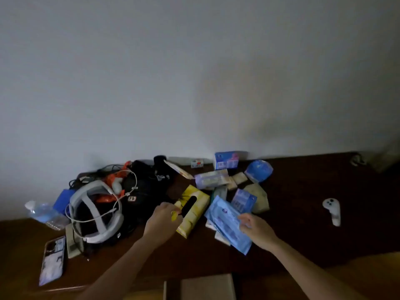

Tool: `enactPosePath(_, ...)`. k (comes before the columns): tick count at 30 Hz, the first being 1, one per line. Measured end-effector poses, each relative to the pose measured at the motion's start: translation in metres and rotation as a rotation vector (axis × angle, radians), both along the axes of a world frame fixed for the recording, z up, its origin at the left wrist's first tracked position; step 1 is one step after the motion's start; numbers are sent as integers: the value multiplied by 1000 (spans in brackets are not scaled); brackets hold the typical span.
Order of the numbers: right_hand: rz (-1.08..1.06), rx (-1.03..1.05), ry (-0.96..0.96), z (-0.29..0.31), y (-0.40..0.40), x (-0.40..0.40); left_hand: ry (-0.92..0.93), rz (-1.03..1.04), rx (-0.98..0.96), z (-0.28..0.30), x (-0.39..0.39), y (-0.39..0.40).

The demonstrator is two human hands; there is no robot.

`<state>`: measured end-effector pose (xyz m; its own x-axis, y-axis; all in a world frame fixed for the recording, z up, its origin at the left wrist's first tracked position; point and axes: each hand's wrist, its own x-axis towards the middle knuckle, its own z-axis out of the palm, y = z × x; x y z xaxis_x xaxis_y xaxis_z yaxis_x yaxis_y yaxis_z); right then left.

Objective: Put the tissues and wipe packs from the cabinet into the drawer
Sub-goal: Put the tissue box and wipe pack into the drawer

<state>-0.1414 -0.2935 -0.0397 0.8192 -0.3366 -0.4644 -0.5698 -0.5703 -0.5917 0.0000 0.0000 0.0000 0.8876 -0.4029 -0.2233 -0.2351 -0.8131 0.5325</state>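
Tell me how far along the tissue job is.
Nothing looks stowed yet. The left hand grips the yellow tissue pack; the right hand holds a blue wipe pack. Several more packs lie on the cabinet top.

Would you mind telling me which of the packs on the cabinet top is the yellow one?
It is the yellow tissue pack that the left hand grips, left of the pile. The packs around it are blue, lilac or pale, including the blue wipe pack under the right hand.

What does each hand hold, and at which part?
The left hand grips the yellow tissue pack at its near left edge. The right hand holds the blue wipe pack at its right edge.
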Motion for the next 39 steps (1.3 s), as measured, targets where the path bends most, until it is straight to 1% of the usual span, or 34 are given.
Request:
enactPosePath(1,25,-35,-2,-12,-3,10,26,-50,64,-14,9,-14)
enactPosePath(3,46,-114,81,-33,-5,27,76,-133,278,-43,19,-40)
enactPosePath(4,32,-136,126,-41,-6,35,108,-152,354,-56,23,-51)
enactPosePath(6,10,-166,173,-70,-5,41,175,-172,455,-94,26,-62)
enactPosePath(9,-39,-202,198,-112,-9,48,243,-128,485,-142,29,-64)
enactPosePath(11,-42,-338,212,-132,-7,49,201,-111,478,-164,28,-62)
enactPosePath(13,-72,-455,161,-148,-4,47,135,-108,468,-178,29,-57)
enactPosePath(15,-115,-496,111,-158,-5,44,138,-127,454,-180,30,-51)
enactPosePath(18,-168,-431,21,-163,-4,33,150,-123,436,-177,15,-37)
enactPosePath(21,-230,-332,-89,-157,8,13,165,-51,334,-173,-25,-19)
enactPosePath(25,-316,-122,-160,-140,38,-32,144,2,273,-170,-88,8)
enactPosePath(29,-423,11,-154,-128,80,-84,143,-36,155,-177,-139,38)
enactPosePath(31,-523,66,-146,-128,101,-112,196,-82,95,-181,-162,53)
enactPosePath(33,-645,96,-166,-135,121,-140,191,-144,65,-190,-179,70)
enactPosePath(36,-750,142,-136,-159,148,-177,98,-206,59,-200,-201,89)
enactPosePath(39,-779,142,-28,-192,163,-209,-41,-256,39,-217,-224,105)
